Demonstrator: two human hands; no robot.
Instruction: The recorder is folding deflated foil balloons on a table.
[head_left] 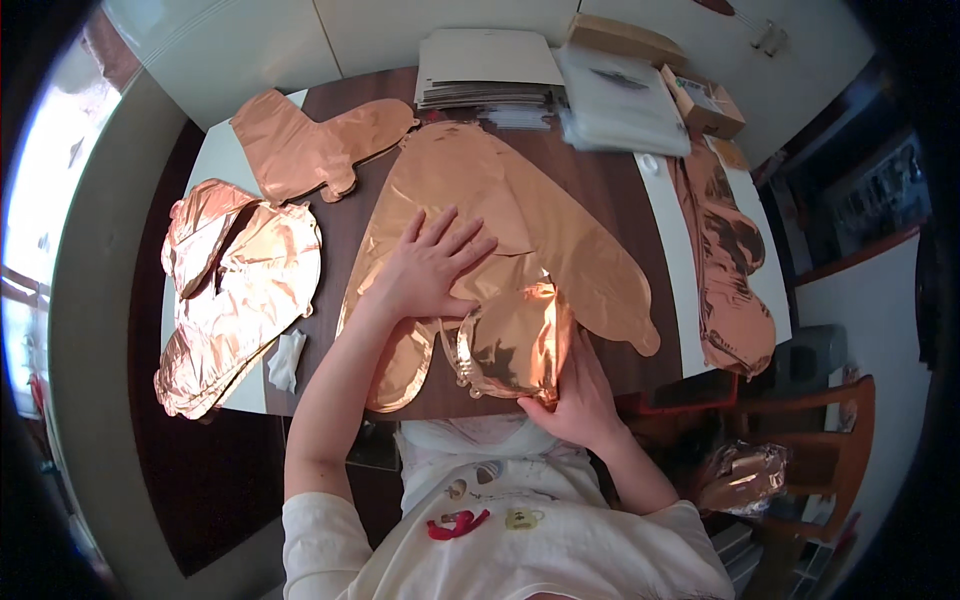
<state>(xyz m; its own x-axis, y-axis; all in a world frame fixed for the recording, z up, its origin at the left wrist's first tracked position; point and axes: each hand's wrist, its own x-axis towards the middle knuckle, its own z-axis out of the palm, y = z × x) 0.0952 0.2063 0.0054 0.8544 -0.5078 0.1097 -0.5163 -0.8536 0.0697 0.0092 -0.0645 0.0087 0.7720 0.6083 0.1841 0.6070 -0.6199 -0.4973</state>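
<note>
A large flat copper-coloured foil balloon [590, 265] lies spread over the middle of the brown table. My left hand [425, 270] rests flat on it with the fingers spread. Near the table's front edge, a part of the foil is folded over into a shiny flap [510, 340]. My right hand [575, 395] holds the right side of this flap, its thumb at the lower edge and its fingers partly hidden behind the foil. A rounded foil lobe sticks out below my left wrist.
More foil balloons lie at the left, a crinkled one [250, 285] and a flat one [305, 145]; another stack [725, 270] is at the right. At the back are cardboard sheets [490, 60], clear plastic bags [615, 100] and a small box [705, 105]. A wooden chair [845, 460] stands right.
</note>
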